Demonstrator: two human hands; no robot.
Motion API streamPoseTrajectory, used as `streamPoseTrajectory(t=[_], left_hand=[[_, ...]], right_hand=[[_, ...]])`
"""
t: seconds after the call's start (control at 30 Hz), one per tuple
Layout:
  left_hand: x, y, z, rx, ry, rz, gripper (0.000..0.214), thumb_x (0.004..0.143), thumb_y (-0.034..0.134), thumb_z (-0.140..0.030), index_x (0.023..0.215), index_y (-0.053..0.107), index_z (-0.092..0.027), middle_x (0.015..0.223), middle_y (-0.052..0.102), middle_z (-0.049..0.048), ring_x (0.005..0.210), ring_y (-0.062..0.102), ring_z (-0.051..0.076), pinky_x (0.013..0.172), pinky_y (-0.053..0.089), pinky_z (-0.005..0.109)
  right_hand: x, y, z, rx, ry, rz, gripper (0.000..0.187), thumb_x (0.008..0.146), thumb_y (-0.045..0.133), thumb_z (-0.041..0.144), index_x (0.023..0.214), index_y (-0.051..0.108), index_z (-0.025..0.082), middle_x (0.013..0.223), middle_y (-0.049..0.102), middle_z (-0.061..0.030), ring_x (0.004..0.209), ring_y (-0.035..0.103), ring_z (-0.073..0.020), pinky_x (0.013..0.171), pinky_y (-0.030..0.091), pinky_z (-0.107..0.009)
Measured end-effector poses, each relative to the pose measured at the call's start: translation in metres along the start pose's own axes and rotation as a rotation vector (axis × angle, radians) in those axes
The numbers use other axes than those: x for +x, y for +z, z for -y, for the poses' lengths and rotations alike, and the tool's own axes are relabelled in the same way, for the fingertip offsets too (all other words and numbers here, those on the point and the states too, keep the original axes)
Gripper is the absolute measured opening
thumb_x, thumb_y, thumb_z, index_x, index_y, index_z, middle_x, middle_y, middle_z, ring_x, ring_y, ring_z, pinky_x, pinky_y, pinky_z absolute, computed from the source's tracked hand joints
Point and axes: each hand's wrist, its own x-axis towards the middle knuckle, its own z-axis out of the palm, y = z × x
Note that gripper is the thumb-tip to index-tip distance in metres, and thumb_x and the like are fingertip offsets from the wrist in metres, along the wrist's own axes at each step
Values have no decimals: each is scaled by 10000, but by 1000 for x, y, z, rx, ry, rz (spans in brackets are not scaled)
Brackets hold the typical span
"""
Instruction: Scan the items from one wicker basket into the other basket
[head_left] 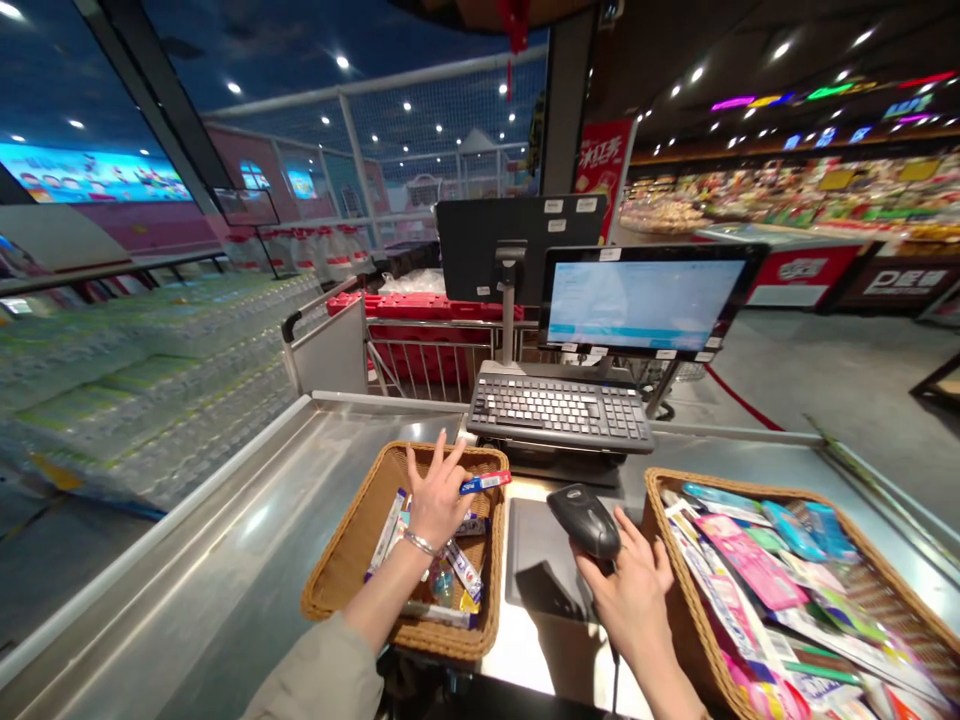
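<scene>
Over the left wicker basket [319, 580] is my left hand [436, 500], some fingers spread and a narrow blue-and-red pack [486, 482] pinched at its side. Inside that basket lie several slim boxes [463, 570] and small packets, partly covered by my hand and wrist. My right hand [634, 585] is wrapped around a black handheld barcode scanner [585, 520], whose head points up and to the left above a grey pad [529, 545] on the counter. Close beside that hand stands the right wicker basket [658, 490], full of packaged toothbrushes and other coloured packs [754, 560].
A black keyboard [559, 408] sits behind the pad, below a lit monitor [645, 300] and a second screen [480, 240] seen from behind. Metal counter [255, 520] stretches to the left. Beyond it are stacked bottles [150, 380] and a cart [330, 345].
</scene>
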Motion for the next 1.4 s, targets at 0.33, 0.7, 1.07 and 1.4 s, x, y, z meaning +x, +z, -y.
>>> streamPoseTrajectory(t=[0.33,0.7,1.07,1.4], left_hand=[[10,6,-25,-21,41,-39,62,802,602,-236,758,561,-217,1398,516,61,1414,250,341,1106,-42,716],[17,14,-39,-60,61,-47,45,780,614,-205,764,575,-222,1408,504,59,1403,271,356,1114,-68,698],[19,20,-43,-54,78,-48,35,786,614,-218,774,581,-222,1416,495,61,1409,257,359,1112,-47,710],[19,23,-45,-58,91,-49,32,801,614,-244,792,589,-226,1420,489,61,1408,258,359,1109,-61,713]], right_hand=[[-1,-10,-1,-1,-4,-4,250,771,535,422,853,668,226,1112,676,-71,1269,459,-292,1097,102,-582],[-4,-20,3,2,-32,40,194,783,557,386,878,661,252,1129,673,-33,1308,423,-286,1095,113,-600],[-5,-21,5,-30,-63,62,208,783,554,375,892,672,242,1152,667,-55,1301,432,-295,1089,125,-603],[-7,-25,8,-48,-77,79,209,796,544,376,919,667,259,1151,667,-40,1309,424,-293,1087,131,-605]])
